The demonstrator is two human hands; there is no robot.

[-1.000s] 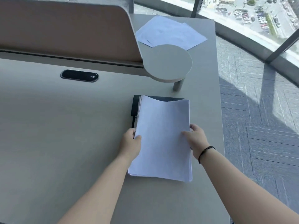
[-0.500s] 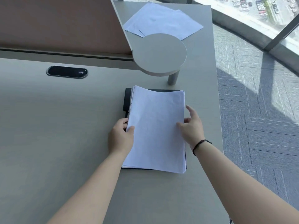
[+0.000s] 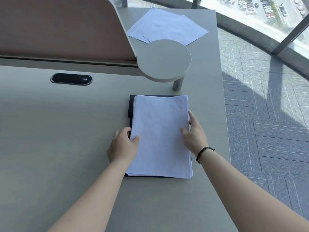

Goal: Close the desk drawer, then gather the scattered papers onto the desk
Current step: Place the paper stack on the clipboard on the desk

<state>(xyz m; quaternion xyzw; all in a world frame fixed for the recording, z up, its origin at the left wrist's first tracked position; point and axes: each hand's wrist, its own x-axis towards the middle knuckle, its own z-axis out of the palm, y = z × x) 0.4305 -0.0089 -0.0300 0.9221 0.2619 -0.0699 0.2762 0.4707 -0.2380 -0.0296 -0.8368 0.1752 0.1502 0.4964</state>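
A stack of white papers (image 3: 160, 131) lies flat on a black folder (image 3: 131, 106) on the grey desk (image 3: 66, 148). My left hand (image 3: 123, 144) rests at the stack's left edge, thumb on top of the sheets and fingers curled at the side. At the right edge my right hand (image 3: 194, 136) lies with its fingers spread against the sheets. Several more loose white sheets (image 3: 167, 25) lie overlapping at the far end of the desk. No drawer is in view.
A round grey shelf on a short post (image 3: 164, 60) stands just beyond the stack. A brown divider panel (image 3: 58, 27) runs along the back left, with a black cable port (image 3: 71, 79) in front of it. The desk's right edge drops to grey carpet (image 3: 267, 114).
The stack was lowered from a bowed, lifted hold and now lies flat on the folder. My right hand has opened, its fingers now spread along the right edge.
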